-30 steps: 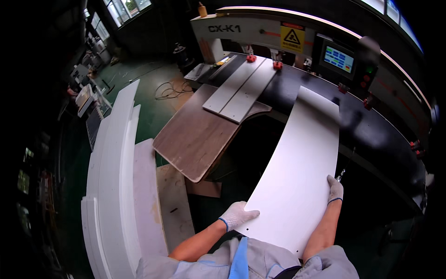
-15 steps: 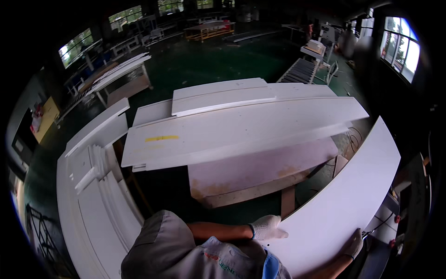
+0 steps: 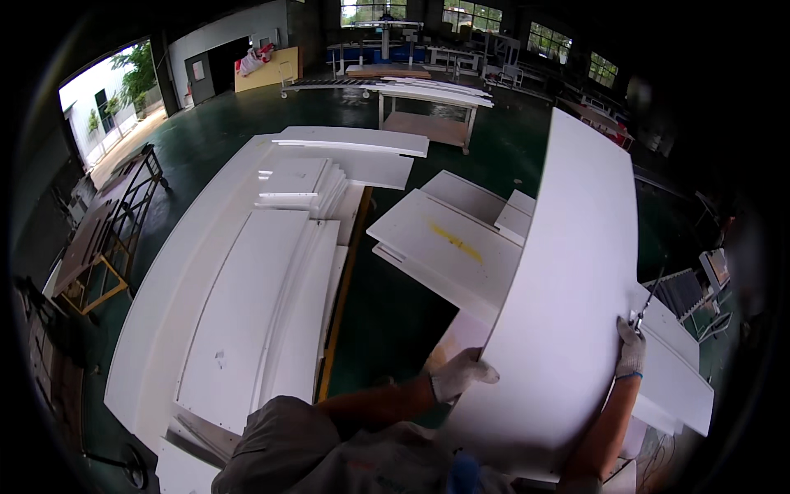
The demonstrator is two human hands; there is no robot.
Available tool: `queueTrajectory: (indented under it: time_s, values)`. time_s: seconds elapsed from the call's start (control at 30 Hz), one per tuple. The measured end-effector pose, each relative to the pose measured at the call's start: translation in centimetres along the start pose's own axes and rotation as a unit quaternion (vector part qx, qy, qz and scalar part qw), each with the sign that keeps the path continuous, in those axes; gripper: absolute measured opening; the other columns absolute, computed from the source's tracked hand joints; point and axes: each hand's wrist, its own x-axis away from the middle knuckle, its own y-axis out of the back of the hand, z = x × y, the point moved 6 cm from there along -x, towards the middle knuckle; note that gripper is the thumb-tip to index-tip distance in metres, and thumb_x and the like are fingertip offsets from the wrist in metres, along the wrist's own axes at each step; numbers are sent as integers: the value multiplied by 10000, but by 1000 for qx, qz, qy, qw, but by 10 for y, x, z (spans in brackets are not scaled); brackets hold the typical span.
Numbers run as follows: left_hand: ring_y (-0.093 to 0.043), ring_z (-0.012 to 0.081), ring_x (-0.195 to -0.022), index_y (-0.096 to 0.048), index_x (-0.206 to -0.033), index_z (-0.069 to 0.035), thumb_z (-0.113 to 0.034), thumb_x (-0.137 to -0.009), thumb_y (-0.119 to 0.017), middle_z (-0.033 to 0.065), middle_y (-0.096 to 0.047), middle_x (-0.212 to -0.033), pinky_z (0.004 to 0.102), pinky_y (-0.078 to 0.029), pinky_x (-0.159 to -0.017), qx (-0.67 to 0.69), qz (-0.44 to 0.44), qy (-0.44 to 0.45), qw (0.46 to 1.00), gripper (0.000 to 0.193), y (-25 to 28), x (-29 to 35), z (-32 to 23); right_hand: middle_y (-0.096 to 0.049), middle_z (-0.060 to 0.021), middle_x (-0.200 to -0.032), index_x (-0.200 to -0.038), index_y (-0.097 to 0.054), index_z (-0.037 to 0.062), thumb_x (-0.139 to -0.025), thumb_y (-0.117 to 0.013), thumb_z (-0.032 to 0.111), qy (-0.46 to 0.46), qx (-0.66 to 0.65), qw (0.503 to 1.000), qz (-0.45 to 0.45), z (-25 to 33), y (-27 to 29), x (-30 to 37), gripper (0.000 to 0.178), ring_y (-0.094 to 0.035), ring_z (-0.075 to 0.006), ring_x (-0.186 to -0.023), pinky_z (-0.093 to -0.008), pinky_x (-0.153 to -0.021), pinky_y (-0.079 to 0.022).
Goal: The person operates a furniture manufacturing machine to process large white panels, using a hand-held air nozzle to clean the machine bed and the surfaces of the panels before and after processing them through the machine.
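Clock on the view: long white panel (image 3: 568, 272) is tilting up at 3 o'clock; left hand (image 3: 465, 375) is gripping its left edge, right hand (image 3: 631, 350) its right. Green floor (image 3: 383, 329) is giving room at 6, white panel stack (image 3: 239, 305) flanking 8–9. Panel's hiding some fingers; slim metal tool (image 3: 638, 319) at right hand is reading unclear.

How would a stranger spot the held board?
Start from the big stack of white boards at left. Look right, past the board with a yellow streak, to one long white board. Only this one is gripped by the left hand and right hand.
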Motion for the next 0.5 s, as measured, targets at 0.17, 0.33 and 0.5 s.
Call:
queueTrajectory:
  time_s: [0.17, 0.33, 0.5]
  values:
    - [-708, 270, -995, -586, -1275, 54, -105, -842, -604, 158, -700, -1102, 385, -572, -887, 156, -56, -164, 972, 462, 102, -9, -154, -746, -130, -964, -1078, -743, -43, -883, -784, 128, -63, -30, 987, 145, -46, -222, -86, 263, -716, -238, -793, -374, -746, -603]
    - [-722, 258, -966, -571, -1274, 93, -89, -887, -607, 178, -698, -1126, 354, -598, -830, 77, -187, -291, 935, 429, 289, -20, -219, -740, -120, -930, -1089, -729, -76, -896, -787, 191, -94, 23, 969, 227, -72, -426, -149, 334, -698, -224, -732, -379, -679, -589]
    - [-711, 228, -796, -682, -960, 58, -104, -917, -616, 122, -703, -879, 332, -568, -711, 126, -176, -304, 928, 180, 378, -33, -300, -701, -69, -898, -1098, -708, 5, -863, -809, 230, -97, 191, 923, 321, -44, -540, -190, 340, -665, -199, -766, -375, -707, -555]
